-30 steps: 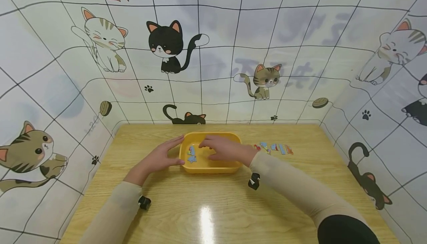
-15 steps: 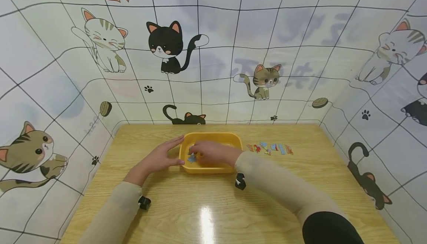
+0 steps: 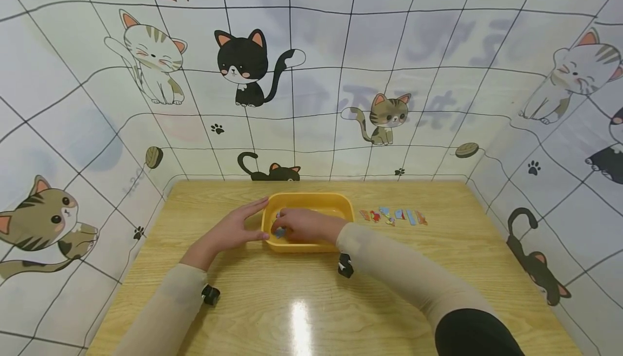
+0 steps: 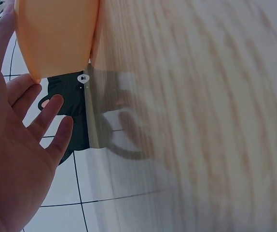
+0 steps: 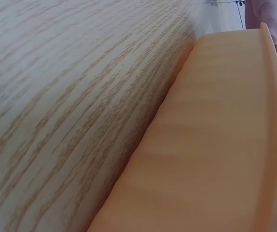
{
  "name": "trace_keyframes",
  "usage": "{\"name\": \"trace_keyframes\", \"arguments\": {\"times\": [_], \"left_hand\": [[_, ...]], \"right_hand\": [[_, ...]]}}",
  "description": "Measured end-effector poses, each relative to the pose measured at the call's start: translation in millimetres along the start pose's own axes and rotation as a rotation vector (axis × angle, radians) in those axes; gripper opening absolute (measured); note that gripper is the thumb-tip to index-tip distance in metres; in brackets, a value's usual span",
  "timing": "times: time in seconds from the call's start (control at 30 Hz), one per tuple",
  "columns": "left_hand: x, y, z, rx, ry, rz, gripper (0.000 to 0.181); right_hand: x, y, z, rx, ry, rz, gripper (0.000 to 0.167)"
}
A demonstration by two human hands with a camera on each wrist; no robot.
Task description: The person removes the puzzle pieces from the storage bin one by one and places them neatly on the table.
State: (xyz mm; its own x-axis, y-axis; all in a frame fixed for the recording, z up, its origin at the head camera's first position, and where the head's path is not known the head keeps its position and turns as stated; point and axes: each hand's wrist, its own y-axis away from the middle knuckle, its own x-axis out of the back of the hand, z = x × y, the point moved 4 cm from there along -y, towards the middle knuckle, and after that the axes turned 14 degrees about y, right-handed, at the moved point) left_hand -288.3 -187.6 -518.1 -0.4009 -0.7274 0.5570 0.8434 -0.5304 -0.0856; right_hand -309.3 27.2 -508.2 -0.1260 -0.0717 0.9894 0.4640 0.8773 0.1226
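Note:
A yellow plastic tray with raised walls stands on the wooden table. My left hand rests against its left end, thumb at the near corner and index finger at the far corner. In the left wrist view, that hand's other fingers spread loosely beside the tray's outer wall. My right hand reaches down inside the tray, fingers bent over blue jigsaw puzzle pieces at its left end. Its fingertips are hidden, so a pinch cannot be made out. In the right wrist view, the tray wall blocks that hand's fingers.
Several colourful puzzle pieces lie in a row on the table, right of the tray. Cat-patterned cloth walls enclose the table's back and sides. A strip of light reflects off the near tabletop.
My right hand has moved left within the tray to the blue puzzle pieces, its arm following. A piece at the row's left end is now uncovered. My left hand keeps its place.

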Motion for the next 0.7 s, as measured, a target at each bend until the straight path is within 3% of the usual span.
{"name": "trace_keyframes", "arguments": {"times": [0.23, 0.7], "left_hand": [[-0.4, -0.5, -1.2, 0.0, 0.008, 0.004, 0.096], [-0.1, -0.5, -2.0, 0.018, 0.012, 0.0, 0.097]], "right_hand": [[-1.2, -4.4, 0.3, 0.027, 0.018, -0.013, 0.032], [-5.6, -8.5, 7.8, 0.015, -0.059, -0.015, 0.024]]}}
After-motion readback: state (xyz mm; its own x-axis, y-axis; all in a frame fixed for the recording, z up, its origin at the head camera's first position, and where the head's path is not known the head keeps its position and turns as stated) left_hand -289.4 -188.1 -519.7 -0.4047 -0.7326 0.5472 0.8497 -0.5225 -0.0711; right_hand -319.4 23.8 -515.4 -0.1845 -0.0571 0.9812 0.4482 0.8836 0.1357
